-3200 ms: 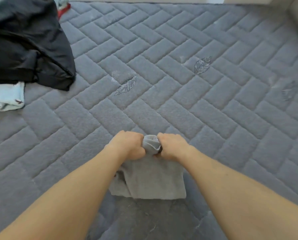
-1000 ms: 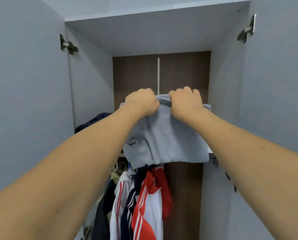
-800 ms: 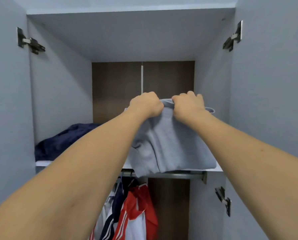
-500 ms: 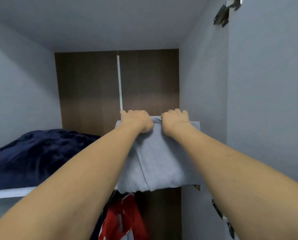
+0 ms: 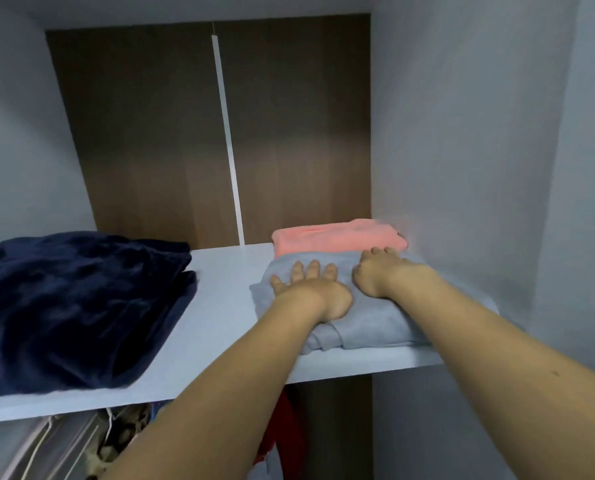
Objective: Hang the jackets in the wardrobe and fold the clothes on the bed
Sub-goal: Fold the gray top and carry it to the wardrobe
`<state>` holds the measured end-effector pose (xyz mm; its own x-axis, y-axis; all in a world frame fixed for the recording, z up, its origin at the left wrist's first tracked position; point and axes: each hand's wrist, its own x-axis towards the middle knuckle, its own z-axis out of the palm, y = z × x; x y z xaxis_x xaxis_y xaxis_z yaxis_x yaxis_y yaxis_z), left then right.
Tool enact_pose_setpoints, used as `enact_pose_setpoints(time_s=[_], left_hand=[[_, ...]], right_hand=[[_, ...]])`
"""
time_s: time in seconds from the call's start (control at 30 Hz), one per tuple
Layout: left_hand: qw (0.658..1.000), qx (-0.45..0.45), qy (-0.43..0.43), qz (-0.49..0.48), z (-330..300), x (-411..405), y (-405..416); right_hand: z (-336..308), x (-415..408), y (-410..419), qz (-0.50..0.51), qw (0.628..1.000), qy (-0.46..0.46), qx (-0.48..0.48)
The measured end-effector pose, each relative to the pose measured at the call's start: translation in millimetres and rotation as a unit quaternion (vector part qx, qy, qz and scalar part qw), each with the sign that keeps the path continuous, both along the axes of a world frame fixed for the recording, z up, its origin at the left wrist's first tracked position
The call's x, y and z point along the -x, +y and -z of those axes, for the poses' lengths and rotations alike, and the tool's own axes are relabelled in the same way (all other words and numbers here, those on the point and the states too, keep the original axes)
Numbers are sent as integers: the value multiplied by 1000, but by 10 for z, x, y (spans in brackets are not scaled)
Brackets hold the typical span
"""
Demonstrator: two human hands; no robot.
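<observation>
Both hands are lying on the grey garment point(image 5: 368, 317), which is sitting folded on the wardrobe shelf point(image 5: 220, 306) at its right end, against the right wall. The left hand point(image 5: 311, 289) is pressing flat on the garment's left half, fingers straight and spread, pointing toward the back panel. The right hand point(image 5: 381, 273) is resting on the right half just beside it, fingers bent a little at the knuckles with their tips reaching the garment's far edge; it is not gripping any cloth that I can make out. The two hands are close together but not touching, and neither is clamped on anything.

The relation that matters is that the garment is lying directly under both palms, its long axis running left to right along the shelf, its near fold almost flush with the shelf's front lip. Right behind it, touching its far edge, a pink folded cloth point(image 5: 337, 239) is filling the rear corner, so there is little room for pushing further back. The right hand is sitting deeper in; the left is nearer the front lip.

Both forearms are reaching up and forward, converging on the garment. A dark blue garment point(image 5: 78, 306) is lying well apart at the left end of the shelf.
</observation>
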<state>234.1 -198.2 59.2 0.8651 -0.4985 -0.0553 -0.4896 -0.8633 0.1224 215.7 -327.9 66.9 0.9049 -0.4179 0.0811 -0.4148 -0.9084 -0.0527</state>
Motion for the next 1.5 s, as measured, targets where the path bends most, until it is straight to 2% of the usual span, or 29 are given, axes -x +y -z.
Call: enact_pose_setpoints(time_s=[0.23,0.57,0.63,0.73,0.9,1.1,1.3,1.5], left_hand=[[1000,13,5,3,71,-125,-285],[999,47,9,18,30,-97,-227],[995,97,-26,23,-24,-31,-118],[973,176,-145,29,-128,115,211],[940,115,-318,40,-277,349,998],[905,51,-422,-11,-501,723,1880],[887,2,-448,-115,-593,1501,2875],[871,-30,-431,-235,-405,2505,3666]], right_hand=[[103,-87,-380,-14,999,-34,-34],[-3,123,-237,-6,997,-55,-49],[-91,271,-106,-3,996,-93,-10],[-241,524,179,-32,985,-167,37],[-363,834,843,-87,972,-217,27],[-407,1103,1542,-144,953,-267,-15],[-388,1495,2313,-252,919,-293,-78],[-177,2075,3098,-393,872,-261,-132]])
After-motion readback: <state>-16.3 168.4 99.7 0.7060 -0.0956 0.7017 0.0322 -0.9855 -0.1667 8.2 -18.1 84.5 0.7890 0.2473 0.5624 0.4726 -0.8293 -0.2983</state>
